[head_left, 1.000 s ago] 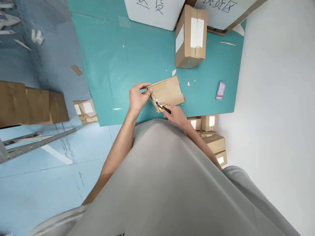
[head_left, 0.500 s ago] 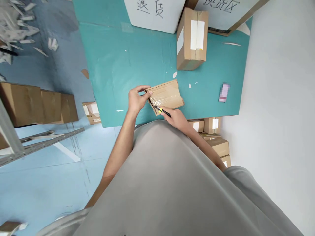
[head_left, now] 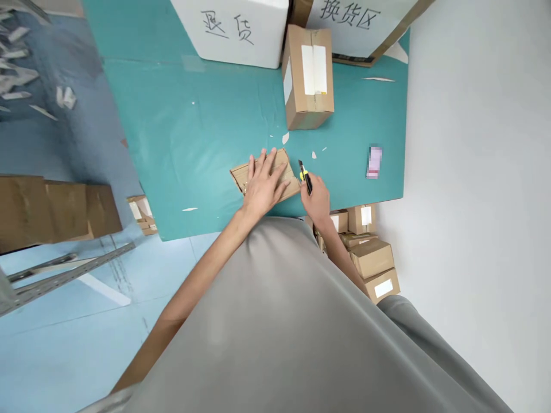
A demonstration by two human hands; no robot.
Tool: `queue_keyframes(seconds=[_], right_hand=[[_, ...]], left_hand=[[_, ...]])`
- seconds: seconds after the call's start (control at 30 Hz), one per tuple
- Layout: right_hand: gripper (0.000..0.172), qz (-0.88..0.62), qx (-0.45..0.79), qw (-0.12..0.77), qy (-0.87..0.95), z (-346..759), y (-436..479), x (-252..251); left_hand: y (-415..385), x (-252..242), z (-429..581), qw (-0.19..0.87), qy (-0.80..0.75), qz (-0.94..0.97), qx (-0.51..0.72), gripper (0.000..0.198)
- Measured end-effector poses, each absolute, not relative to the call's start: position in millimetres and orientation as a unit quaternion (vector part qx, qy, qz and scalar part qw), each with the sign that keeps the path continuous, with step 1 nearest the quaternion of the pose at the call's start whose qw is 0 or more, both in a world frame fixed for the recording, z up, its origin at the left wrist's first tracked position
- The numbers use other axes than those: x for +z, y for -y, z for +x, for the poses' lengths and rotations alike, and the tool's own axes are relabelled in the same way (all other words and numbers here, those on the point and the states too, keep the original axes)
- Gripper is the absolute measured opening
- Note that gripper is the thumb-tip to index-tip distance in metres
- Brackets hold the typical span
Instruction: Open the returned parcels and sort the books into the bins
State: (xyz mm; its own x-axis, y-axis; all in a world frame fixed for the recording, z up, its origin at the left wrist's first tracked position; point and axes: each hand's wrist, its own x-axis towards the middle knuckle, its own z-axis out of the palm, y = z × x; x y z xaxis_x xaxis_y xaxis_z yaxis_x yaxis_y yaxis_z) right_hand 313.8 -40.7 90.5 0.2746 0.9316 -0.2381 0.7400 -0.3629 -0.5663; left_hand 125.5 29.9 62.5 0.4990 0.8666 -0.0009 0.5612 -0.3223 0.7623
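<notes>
The left hand (head_left: pixel 263 186) lies flat, fingers spread, on the cardboard package (head_left: pixel 291 180), positioned near the close edge of the green table (head_left: pixel 172 143). Just beside the package's right end, the right hand (head_left: pixel 317 201), apart from the left, grips the utility knife (head_left: pixel 306 179), blade pointing away from the body.

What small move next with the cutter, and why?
Probably ease the cutter in the right hand onto the right end of the cardboard packet: it sits just beside that end, and the left hand lies spread on the packet, seemingly steadying it.
</notes>
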Motion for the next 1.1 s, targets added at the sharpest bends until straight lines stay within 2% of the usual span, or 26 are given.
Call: queue_keyframes(seconds=[0.2, 0.37, 0.57, 1.1], right_hand=[[0.045, -0.765, 0.333, 0.154, 0.529, 306, 52, 104], [0.049, -0.75, 0.347, 0.092, 0.555, 304, 44, 122], [0.053, -0.765, 0.343, 0.03, 0.544, 297, 30, 137], [0.06, -0.79, 0.31, -0.042, 0.526, 279, 31, 149]], left_hand=[[-33, 52, 111, 0.331, -0.439, 0.811, 0.2, 0.056], [-35, 51, 105, 0.326, -0.424, 0.824, 0.188, 0.055], [-34, 49, 107, 0.327, -0.426, 0.819, 0.2, 0.056], [-35, 44, 108, 0.35, -0.411, 0.81, 0.23, 0.048]])
